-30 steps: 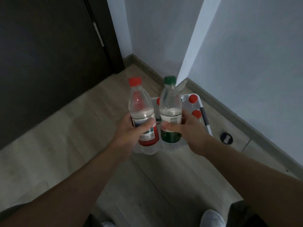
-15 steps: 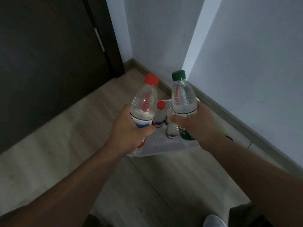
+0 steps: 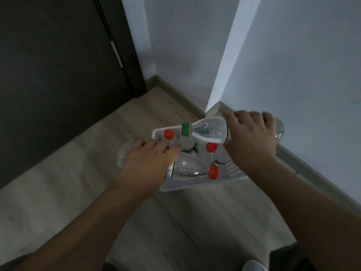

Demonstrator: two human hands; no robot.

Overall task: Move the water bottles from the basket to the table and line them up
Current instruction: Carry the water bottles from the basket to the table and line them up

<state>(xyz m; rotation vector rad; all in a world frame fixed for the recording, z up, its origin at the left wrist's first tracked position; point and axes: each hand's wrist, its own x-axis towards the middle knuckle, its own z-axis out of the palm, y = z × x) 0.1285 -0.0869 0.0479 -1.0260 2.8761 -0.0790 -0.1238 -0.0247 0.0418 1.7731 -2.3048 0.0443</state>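
My left hand point(image 3: 145, 166) grips a clear red-capped bottle point(image 3: 187, 170) that lies sideways, its cap pointing right, above the white basket point(image 3: 232, 170). A green-capped bottle point(image 3: 210, 130) is held sideways in my right hand point(image 3: 251, 141), cap pointing left, base sticking out to the right. Both are held over the basket, which stands on the floor in the wall corner. Inside it stand more bottles with red caps point(image 3: 169, 133) point(image 3: 211, 147), partly hidden by my hands. No table is in view.
A dark door point(image 3: 58, 65) fills the left side. Pale walls and a skirting board point(image 3: 304, 169) run behind and to the right of the basket. Wood-look floor point(image 3: 68, 188) spreads to the left and front. My shoe tip point(image 3: 254, 266) shows at the bottom.
Both bottles were upright in my hands; now they are tipped sideways, caps pointing inward. My hands have spread apart, and the view has lifted a little.
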